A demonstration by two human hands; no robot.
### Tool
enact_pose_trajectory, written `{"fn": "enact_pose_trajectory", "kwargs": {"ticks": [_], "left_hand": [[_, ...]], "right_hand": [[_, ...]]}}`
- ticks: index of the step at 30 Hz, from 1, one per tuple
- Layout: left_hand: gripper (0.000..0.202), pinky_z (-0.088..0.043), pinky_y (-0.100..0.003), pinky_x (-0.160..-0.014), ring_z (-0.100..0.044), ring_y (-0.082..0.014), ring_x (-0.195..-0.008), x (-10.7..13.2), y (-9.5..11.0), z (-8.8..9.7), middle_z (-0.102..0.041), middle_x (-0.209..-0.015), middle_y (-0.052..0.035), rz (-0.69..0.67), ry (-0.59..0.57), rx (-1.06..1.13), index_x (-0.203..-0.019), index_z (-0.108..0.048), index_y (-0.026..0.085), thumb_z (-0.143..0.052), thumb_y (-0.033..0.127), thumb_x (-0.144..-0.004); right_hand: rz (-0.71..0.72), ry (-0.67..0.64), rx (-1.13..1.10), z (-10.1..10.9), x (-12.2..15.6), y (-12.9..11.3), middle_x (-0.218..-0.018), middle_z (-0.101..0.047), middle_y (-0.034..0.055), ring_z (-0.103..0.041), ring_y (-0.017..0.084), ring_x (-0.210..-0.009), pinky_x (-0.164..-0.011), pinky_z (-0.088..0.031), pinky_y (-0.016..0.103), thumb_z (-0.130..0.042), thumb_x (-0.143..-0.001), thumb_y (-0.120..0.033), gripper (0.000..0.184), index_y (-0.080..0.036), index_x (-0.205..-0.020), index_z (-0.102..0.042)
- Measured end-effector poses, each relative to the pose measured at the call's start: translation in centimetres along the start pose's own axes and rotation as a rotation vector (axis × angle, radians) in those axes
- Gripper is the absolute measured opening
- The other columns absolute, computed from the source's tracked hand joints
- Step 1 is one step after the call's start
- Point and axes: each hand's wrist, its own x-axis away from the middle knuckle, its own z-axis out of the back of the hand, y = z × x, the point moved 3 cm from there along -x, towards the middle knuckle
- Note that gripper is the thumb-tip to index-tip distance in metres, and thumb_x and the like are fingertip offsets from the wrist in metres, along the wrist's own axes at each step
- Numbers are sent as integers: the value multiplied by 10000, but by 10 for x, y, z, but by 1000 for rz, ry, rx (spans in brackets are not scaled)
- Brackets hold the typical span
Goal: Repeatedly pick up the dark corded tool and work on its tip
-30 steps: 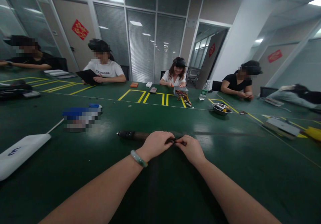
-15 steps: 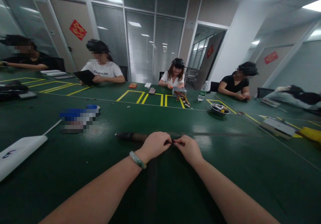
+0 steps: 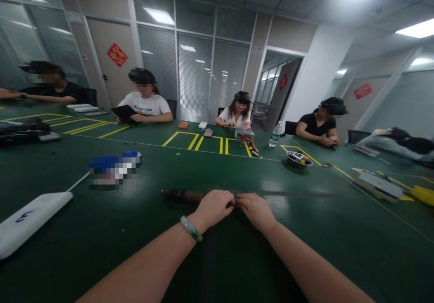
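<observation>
Both hands meet fingertip to fingertip, left hand (image 3: 215, 207) and right hand (image 3: 257, 210), curled shut on what seems a thin stretch of the dark bar (image 3: 179, 195); the pinch itself is hidden. That bar lies flat on the green table (image 3: 101, 258), long axis running left to right, its thick end jutting past the left hand, the nearer one. A steel bowl (image 3: 298, 159) sits well beyond the bar.

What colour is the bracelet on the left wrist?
The bracelet is pale green; the head view shows it best.
</observation>
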Motion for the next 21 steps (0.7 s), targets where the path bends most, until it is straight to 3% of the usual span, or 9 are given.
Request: {"fn": "enact_pose_trajectory", "kwargs": {"ticks": [4,6,9,14,18,21], "left_hand": [[45,-442,-324,-799,-586,-180,-854,1,2,2,-627,-909,3,-13,-2,-33,-880,-615,214,-620,201,-837],[66,-429,-343,-858,-575,-184,-900,1,4,6,-611,-941,-2,-46,21,-50,-891,-602,213,-633,207,-834],[123,-388,-367,-945,-549,-195,-1000,4,11,15,-600,-1007,-16,-118,73,-42,-950,-600,217,-645,255,-841],[123,-413,-325,-876,-575,-172,-971,11,21,25,-639,-996,-18,-250,34,24,-994,-627,231,-543,236,-904],[155,-438,-294,-873,-615,-157,-924,15,19,21,-673,-979,-6,-313,-90,113,-1016,-647,242,-535,247,-909],[243,-425,-316,-954,-598,-176,-1052,14,12,15,-656,-1132,-5,-281,-149,161,-1135,-625,277,-559,332,-908]], "right_hand": [[28,-71,-8,-4,-2,1,-1004,-655,28,-602,162,-930,-866,-444,274,-518,-927,-112,160,-186,-1006,-636],[27,-118,55,-5,-3,0,-939,-631,30,-592,167,-864,-814,-444,271,-510,-922,-108,132,-174,-968,-614],[12,-165,158,-5,-7,-4,-940,-594,46,-566,181,-826,-781,-430,278,-495,-907,-94,121,-162,-954,-583],[-26,-206,149,-1,-13,5,-977,-577,44,-554,176,-850,-815,-401,269,-470,-932,-132,111,-176,-977,-561],[-213,-235,171,20,7,59,-1008,-586,56,-572,182,-886,-787,-403,267,-472,-930,-149,107,-171,-984,-562],[-441,-216,228,47,56,125,-1001,-597,78,-595,189,-878,-758,-411,278,-447,-919,-145,125,-171,-948,-566]]}}
